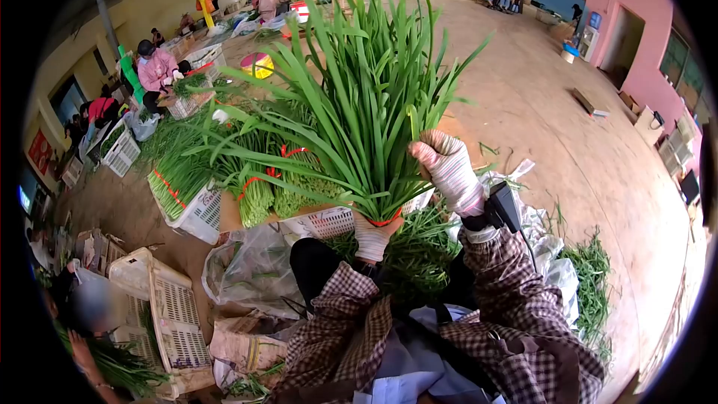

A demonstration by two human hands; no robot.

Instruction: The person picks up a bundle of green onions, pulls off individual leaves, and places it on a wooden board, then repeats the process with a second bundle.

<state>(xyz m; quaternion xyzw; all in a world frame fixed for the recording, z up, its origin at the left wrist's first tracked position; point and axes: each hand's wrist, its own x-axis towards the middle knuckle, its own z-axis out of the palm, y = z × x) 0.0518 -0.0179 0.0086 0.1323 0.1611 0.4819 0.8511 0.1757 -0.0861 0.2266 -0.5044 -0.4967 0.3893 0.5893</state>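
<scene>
My left hand (372, 238), in a striped glove, is wrapped round the base of a large upright bunch of long green leaves (374, 105), just at a red band (385, 220). To the right of the bunch is my right hand (450, 168), gloved too, with its fingers closed against the edge of the leaves; a bent leaf tip shows at the fingertips. Loose green leaves (419, 254) lie below in my lap area. Left of the bunch, banded bundles of green stems (256, 198) rest on a white crate (200, 213).
Clear plastic bags (250, 265) lie at both sides of my legs. Cream crates (176, 314) stand at lower left beside a co-worker's arm. Leaf scraps (587, 284) are on the floor at right. A person in pink (155, 67) sits at upper left; others work farther back.
</scene>
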